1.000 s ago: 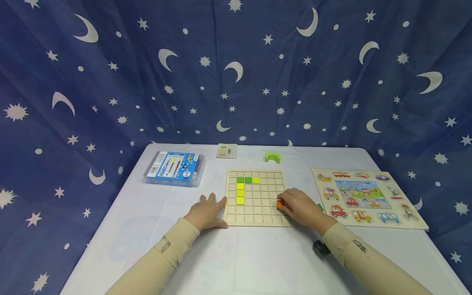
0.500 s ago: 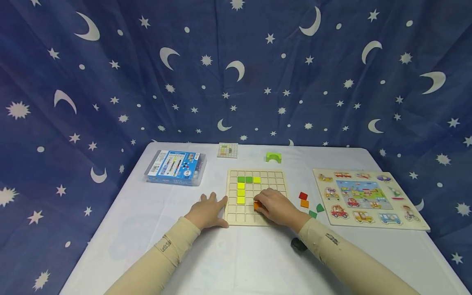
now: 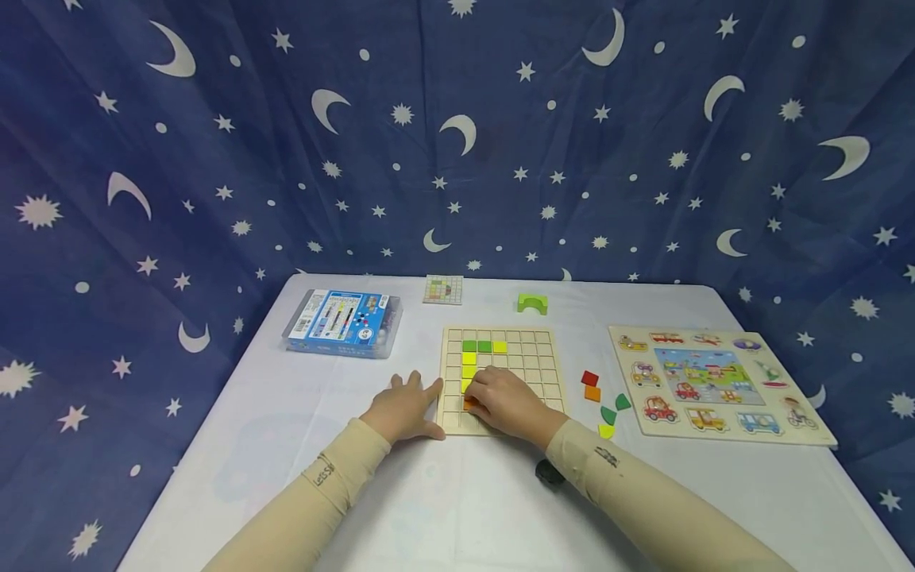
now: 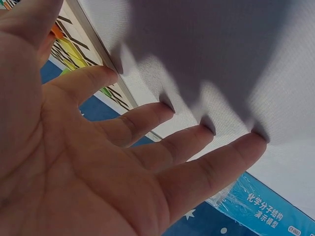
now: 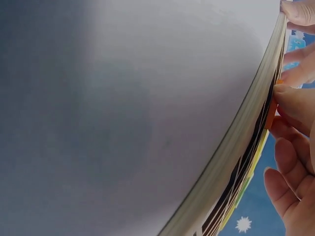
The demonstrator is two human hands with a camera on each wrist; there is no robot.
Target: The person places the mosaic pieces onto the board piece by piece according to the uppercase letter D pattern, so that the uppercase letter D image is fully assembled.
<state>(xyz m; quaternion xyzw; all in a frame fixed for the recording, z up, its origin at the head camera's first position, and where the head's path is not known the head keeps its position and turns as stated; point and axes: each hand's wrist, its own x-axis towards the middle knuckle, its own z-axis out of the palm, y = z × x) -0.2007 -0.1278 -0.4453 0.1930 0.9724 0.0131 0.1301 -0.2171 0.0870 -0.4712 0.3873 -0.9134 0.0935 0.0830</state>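
Note:
A wooden grid board (image 3: 525,357) lies on the table, with green tiles (image 3: 476,346) and yellow tiles (image 3: 469,359) set in its upper left squares. My right hand (image 3: 511,403) pinches an orange square tile (image 3: 469,404) low on the board's left side, just below the yellow column. Seen from the right wrist, the orange tile (image 5: 271,110) is at the thumb, close on the board's surface. My left hand (image 3: 403,409) is spread beside the board's left edge, its fingertips down on the white cloth; in the left wrist view a finger (image 4: 93,81) reaches the board's edge.
Right of the board lie loose tiles: red (image 3: 589,378), orange (image 3: 592,393), green (image 3: 608,415) and yellow (image 3: 606,431). A vehicle puzzle (image 3: 715,381) is farther right. Behind stand a plastic kit box (image 3: 343,322), a small pattern card (image 3: 443,290) and a green arch block (image 3: 532,303).
My right hand has carried the orange tile leftward across the board, from its right side to below the yellow column. Loose tiles on the right have come into sight. My left hand stays in place.

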